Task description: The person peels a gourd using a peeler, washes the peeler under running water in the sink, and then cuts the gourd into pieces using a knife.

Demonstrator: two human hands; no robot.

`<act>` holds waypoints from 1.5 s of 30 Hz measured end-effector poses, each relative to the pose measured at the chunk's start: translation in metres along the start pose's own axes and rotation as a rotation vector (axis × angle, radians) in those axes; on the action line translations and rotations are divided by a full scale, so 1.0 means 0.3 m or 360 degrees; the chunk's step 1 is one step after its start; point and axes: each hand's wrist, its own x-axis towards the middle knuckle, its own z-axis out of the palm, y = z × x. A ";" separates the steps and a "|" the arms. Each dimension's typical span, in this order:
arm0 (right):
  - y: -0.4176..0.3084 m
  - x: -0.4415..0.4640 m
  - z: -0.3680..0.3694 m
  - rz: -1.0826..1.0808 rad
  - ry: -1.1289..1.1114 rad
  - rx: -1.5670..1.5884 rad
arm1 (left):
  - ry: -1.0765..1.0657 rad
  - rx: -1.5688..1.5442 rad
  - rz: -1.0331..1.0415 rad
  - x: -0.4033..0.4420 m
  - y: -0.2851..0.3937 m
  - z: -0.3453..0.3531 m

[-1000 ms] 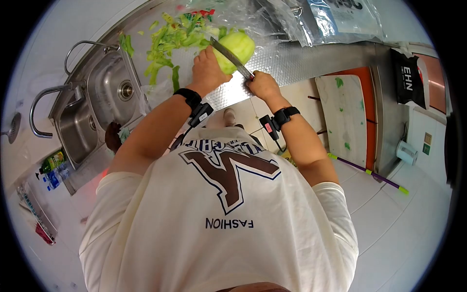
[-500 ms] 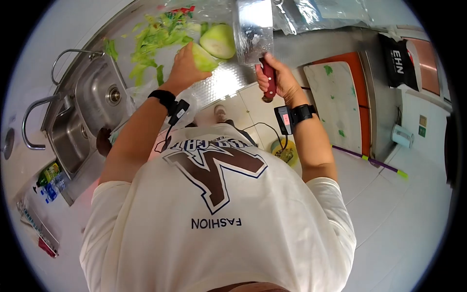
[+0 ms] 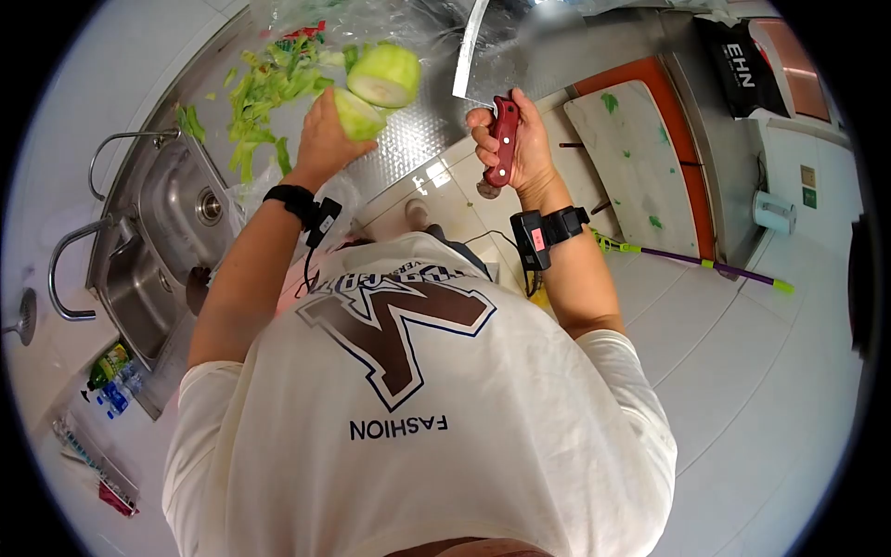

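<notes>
My left hand (image 3: 325, 144) is closed around a peeled pale green vegetable piece (image 3: 359, 117) on the metal counter (image 3: 399, 139). Against it, farther back, lies a second peeled piece (image 3: 383, 76) with a pale cut face. Green peelings (image 3: 263, 97) are strewn to the left of both. In my right hand (image 3: 531, 153) is a cleaver (image 3: 502, 144), gripped by its red riveted handle. Its broad blade points away from me, raised near the counter's front edge and apart from the vegetable. The blade's far end is partly lost in glare.
A double sink (image 3: 176, 213) with curved faucets is at the left. Clear plastic bags (image 3: 427, 23) lie along the back of the counter. At the right stand a patterned board (image 3: 631, 167) and a purple-handled pole (image 3: 687, 255). Bottles (image 3: 116, 376) sit at lower left.
The cleaver's blade has turned from showing its broad face to a more edge-on angle. My left hand stays on the vegetable piece. The whole view has shifted slightly.
</notes>
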 end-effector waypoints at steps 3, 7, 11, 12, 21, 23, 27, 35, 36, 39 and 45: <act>0.004 -0.012 -0.007 -0.0073 0.0086 -0.0040 | -0.0028 0.0076 -0.0012 0.010 0.011 -0.011; -0.001 -0.035 0.014 -0.0227 0.0237 -0.0148 | 0.0175 0.0102 -0.0014 0.021 0.026 -0.040; -0.014 -0.039 0.044 -0.0336 0.0436 -0.0311 | 0.0419 -0.0005 0.0322 0.033 0.088 -0.140; -0.018 -0.039 0.032 -0.0306 0.0348 -0.0205 | 0.0420 0.0008 0.0419 0.029 0.109 -0.154; 0.003 -0.019 -0.031 -0.0544 0.0688 -0.0304 | -0.0252 -0.0010 0.0325 -0.062 0.064 -0.044; 0.006 -0.033 -0.045 -0.0538 0.0684 -0.0389 | -0.0139 -0.0004 0.0341 -0.081 0.054 -0.050; 0.019 -0.062 -0.079 -0.0537 0.0693 -0.0447 | -0.0024 -0.0081 0.0347 -0.120 0.003 -0.037; 0.043 -0.110 -0.078 -0.0489 0.0877 -0.0820 | 0.0259 -0.0255 0.0182 -0.221 -0.036 -0.043; 0.046 -0.114 -0.074 -0.0511 0.0932 -0.1021 | 0.0297 -0.0227 0.0184 -0.226 -0.041 -0.046; 0.053 -0.109 -0.069 -0.0557 0.0989 -0.1363 | 0.0326 -0.0233 0.0135 -0.234 -0.080 -0.051; 0.064 -0.087 -0.030 -0.0670 0.0938 -0.1425 | 0.0242 -0.0541 -0.0357 -0.216 -0.077 -0.052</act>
